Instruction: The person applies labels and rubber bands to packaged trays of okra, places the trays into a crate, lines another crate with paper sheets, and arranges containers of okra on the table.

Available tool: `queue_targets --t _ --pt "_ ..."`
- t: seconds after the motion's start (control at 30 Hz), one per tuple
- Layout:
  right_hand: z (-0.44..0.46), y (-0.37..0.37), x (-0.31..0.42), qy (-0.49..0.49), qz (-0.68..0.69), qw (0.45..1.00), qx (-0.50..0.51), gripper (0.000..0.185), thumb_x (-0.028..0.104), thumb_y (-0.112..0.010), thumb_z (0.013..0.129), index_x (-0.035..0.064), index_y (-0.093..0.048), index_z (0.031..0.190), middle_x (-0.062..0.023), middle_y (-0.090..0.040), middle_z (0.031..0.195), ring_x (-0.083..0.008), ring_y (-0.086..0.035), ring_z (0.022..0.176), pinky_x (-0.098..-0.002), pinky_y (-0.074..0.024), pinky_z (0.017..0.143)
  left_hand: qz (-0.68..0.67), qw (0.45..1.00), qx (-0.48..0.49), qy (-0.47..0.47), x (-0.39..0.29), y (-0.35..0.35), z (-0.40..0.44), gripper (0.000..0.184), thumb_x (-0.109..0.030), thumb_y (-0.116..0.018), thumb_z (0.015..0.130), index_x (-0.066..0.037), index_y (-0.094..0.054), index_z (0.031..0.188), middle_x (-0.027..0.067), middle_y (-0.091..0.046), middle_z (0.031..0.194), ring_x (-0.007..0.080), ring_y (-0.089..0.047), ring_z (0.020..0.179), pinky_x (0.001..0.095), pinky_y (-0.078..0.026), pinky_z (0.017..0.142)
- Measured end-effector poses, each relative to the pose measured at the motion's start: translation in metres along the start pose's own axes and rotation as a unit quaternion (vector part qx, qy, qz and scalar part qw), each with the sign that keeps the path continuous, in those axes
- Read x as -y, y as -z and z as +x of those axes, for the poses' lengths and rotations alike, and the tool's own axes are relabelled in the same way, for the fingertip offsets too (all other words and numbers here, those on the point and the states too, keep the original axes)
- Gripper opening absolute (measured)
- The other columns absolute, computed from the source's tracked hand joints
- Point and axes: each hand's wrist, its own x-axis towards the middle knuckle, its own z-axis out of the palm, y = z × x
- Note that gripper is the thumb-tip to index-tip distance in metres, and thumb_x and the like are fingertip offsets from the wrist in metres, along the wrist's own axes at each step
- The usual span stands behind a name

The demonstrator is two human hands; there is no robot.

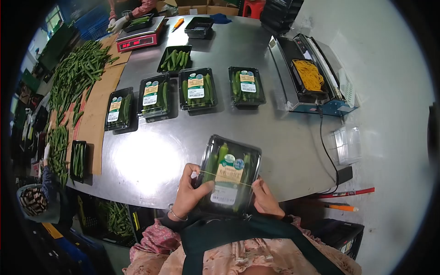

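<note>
In front of my body is a lidded pack of okra (233,158), a black tray with a clear cover and a printed label. A thin yellow rubber band (233,180) runs across its label from side to side. My left hand (189,192) grips the pack's left edge, thumb over the cover. At the right edge, my right hand (266,197) is closed with its fingertips at the band's end. Beyond stand several labelled packs, among them one pack (247,86) on the right and another pack (197,88) nearer the middle. An uncovered tray of okra (175,59) sits behind them.
Loose okra (75,75) is heaped on cardboard (94,137) at left. A red scale (140,39) stands at the back, near a co-worker's gloved hand (120,24). Yellow rubber bands (308,75) fill a tray on the wrapping machine (316,68). Its cable (327,151) hangs at right.
</note>
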Motion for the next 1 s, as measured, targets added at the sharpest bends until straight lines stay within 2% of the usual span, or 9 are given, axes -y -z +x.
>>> queue_targets --t 0.23,0.4,0.5,0.6,0.7,0.77,0.83,0.9,1.0 --pt "0.007 -0.022 0.028 0.126 -0.013 0.991 0.031 0.058 0.028 -0.047 0.102 -0.0026 -0.024 0.146 -0.0096 -0.039 0.142 -0.0156 -0.036 0.129 -0.0297 -0.0273 0.109 -0.057 0.993 -0.038 -0.097 -0.016 -0.006 0.0 0.029 0.0 -0.066 0.081 -0.007 -0.042 0.096 0.0011 -0.054 0.091 0.0044 -0.051 0.079 0.0202 -0.044 0.069" --pt "-0.016 -0.031 0.036 0.151 -0.019 0.985 -0.079 0.051 0.028 -0.043 0.103 -0.0064 -0.034 0.139 -0.0179 -0.048 0.136 -0.0231 -0.056 0.113 -0.0345 -0.048 0.088 -0.083 0.992 -0.043 -0.089 -0.027 0.01 0.005 0.026 -0.002 -0.065 0.083 -0.007 -0.042 0.095 0.0011 -0.054 0.091 0.0066 -0.052 0.081 0.0228 -0.046 0.074" --pt "-0.039 0.007 0.017 0.281 -0.186 0.929 -0.156 0.049 0.029 -0.043 0.103 -0.0068 -0.039 0.135 -0.0185 -0.052 0.13 -0.0241 -0.059 0.109 -0.0339 -0.0485 0.087 -0.15 0.98 -0.054 -0.117 -0.042 0.022 0.009 0.023 -0.002 -0.063 0.084 -0.008 -0.043 0.095 0.0012 -0.054 0.091 0.0069 -0.052 0.081 0.0227 -0.046 0.075" --pt "-0.043 0.0 0.036 0.292 -0.246 0.889 -0.254 0.051 0.031 -0.043 0.102 -0.0072 -0.038 0.134 -0.0186 -0.05 0.131 -0.0247 -0.057 0.112 -0.0335 -0.0479 0.088 -0.117 0.985 -0.002 -0.126 -0.054 0.033 0.014 0.026 -0.007 -0.066 0.082 -0.008 -0.043 0.095 0.001 -0.052 0.092 0.0073 -0.049 0.083 0.0239 -0.043 0.078" --pt "-0.017 -0.034 0.057 0.383 -0.112 0.886 -0.235 0.057 0.031 -0.051 0.098 -0.0064 -0.033 0.137 -0.0166 -0.046 0.133 -0.0182 -0.051 0.114 -0.034 -0.0433 0.091 -0.072 0.985 0.087 -0.132 -0.052 0.027 0.021 0.03 -0.011 -0.07 0.079 -0.008 -0.044 0.094 -0.0002 -0.047 0.093 0.0088 -0.045 0.086 0.0241 -0.039 0.081" --pt "-0.017 -0.062 0.051 0.347 -0.101 0.917 -0.17 0.058 0.03 -0.049 0.099 -0.007 -0.03 0.14 -0.0168 -0.042 0.137 -0.0209 -0.045 0.123 -0.0353 -0.0397 0.098 -0.054 0.98 0.144 -0.127 -0.042 0.016 0.02 0.03 -0.012 -0.071 0.078 -0.007 -0.045 0.093 0.0002 -0.045 0.094 0.0106 -0.045 0.088 0.0257 -0.037 0.083" --pt "-0.024 -0.096 0.026 0.342 -0.268 0.848 -0.304 0.055 0.028 -0.049 0.101 -0.0065 -0.031 0.139 -0.017 -0.047 0.132 -0.0213 -0.047 0.12 -0.032 -0.0366 0.102 -0.041 0.981 0.155 -0.11 -0.025 0.012 0.015 0.033 -0.017 -0.072 0.077 -0.006 -0.047 0.097 0.0019 -0.045 0.097 0.013 -0.044 0.09 0.0281 -0.036 0.086" --pt "-0.056 -0.097 0.027 0.208 -0.138 0.937 -0.244 0.057 0.029 -0.05 0.1 -0.007 -0.029 0.139 -0.0159 -0.048 0.13 -0.0192 -0.045 0.12 -0.0313 -0.0359 0.103 -0.05 0.981 0.168 -0.079 -0.019 0.006 0.011 0.035 -0.019 -0.071 0.077 -0.006 -0.047 0.099 0.0031 -0.047 0.099 0.0135 -0.045 0.092 0.029 -0.037 0.088" --pt "-0.094 -0.088 0.009 0.188 -0.1 0.942 -0.258 0.06 0.034 -0.05 0.1 -0.0054 -0.028 0.14 -0.014 -0.049 0.128 -0.0164 -0.044 0.119 -0.0303 -0.0364 0.102 -0.03 0.979 0.196 -0.048 -0.012 -0.014 -0.011 0.032 -0.016 -0.067 0.079 -0.006 -0.047 0.101 0.0035 -0.048 0.1 0.0136 -0.047 0.094 0.0289 -0.038 0.089"
